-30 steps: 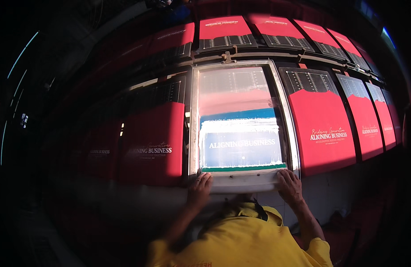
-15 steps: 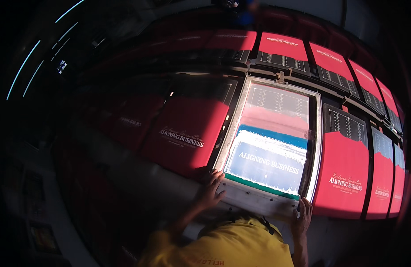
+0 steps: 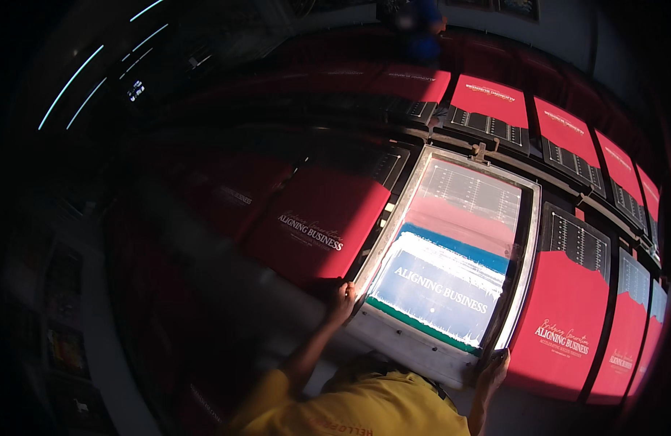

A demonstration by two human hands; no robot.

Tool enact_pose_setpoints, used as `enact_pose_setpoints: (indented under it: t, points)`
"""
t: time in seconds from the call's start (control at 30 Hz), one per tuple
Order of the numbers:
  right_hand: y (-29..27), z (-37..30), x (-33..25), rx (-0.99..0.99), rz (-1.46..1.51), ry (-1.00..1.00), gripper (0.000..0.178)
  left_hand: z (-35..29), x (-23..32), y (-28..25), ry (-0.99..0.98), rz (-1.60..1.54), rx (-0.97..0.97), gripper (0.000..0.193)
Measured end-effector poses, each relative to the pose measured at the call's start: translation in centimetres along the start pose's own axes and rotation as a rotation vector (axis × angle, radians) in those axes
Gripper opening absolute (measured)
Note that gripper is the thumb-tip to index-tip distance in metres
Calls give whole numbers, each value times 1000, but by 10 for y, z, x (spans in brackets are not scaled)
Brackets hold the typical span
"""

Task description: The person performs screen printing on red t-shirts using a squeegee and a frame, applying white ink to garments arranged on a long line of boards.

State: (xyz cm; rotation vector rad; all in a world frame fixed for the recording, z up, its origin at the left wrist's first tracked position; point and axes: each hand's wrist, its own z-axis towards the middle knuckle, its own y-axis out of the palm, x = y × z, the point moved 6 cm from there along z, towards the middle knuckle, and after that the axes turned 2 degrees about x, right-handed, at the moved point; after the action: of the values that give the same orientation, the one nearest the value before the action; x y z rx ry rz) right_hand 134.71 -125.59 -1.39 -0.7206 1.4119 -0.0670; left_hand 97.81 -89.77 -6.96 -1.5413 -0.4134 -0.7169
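A screen-printing frame (image 3: 528,258) with a pale metal rim lies over a red shirt on a printing board. Its mesh (image 3: 468,205) lets the shirt show through. White ink (image 3: 452,254) spreads across a blue area with pale lettering, and a green strip (image 3: 415,325) runs along the near end. My left hand (image 3: 342,302) is closed round the frame's near left corner. At the near right corner my right hand (image 3: 493,369) is closed on the rim, with some of its fingers hidden. Whether the frame rests flat or is slightly raised, I cannot tell.
A printed red shirt (image 3: 285,251) lies on the board to the left, partly in shadow. Another red shirt (image 3: 564,312) is at the right. A metal rail (image 3: 524,150) runs behind the frame. Beyond it are more red shirts (image 3: 488,97) and a blurred person in blue (image 3: 423,40).
My left hand's fingers were spread at the frame's corner and are now closed round its side. My right hand has also tightened round the rim. The whole view has shifted and turned slightly.
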Motion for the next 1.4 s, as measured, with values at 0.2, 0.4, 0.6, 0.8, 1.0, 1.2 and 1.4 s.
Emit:
enact_pose_setpoints:
  t: [0.2, 0.4, 0.6, 0.8, 1.0, 1.2, 1.4]
  points:
    - [9, 6, 40, 193, -37, -123, 46, -17, 13, 5, 501, 237, 341, 25]
    - [23, 12, 33, 141, -90, -181, 40, -8, 39, -29, 68, -199, 115, 37]
    - [45, 29, 81, -25, 301, -60, 35, -11, 20, -29, 116, -207, 216, 34]
    - [16, 32, 47, 164, 102, 32, 36, 3, 2, 5, -71, -474, -16, 25]
    - [20, 34, 32, 148, -74, 84, 33, 14, -37, 14, -105, -340, -80, 26]
    - [18, 32, 29, 140, -41, 119, 32, 43, -78, 18, -67, -379, -42, 46]
    - [-8, 24, 13, 101, -10, 142, 34, 40, -63, -13, -43, -309, 89, 49]
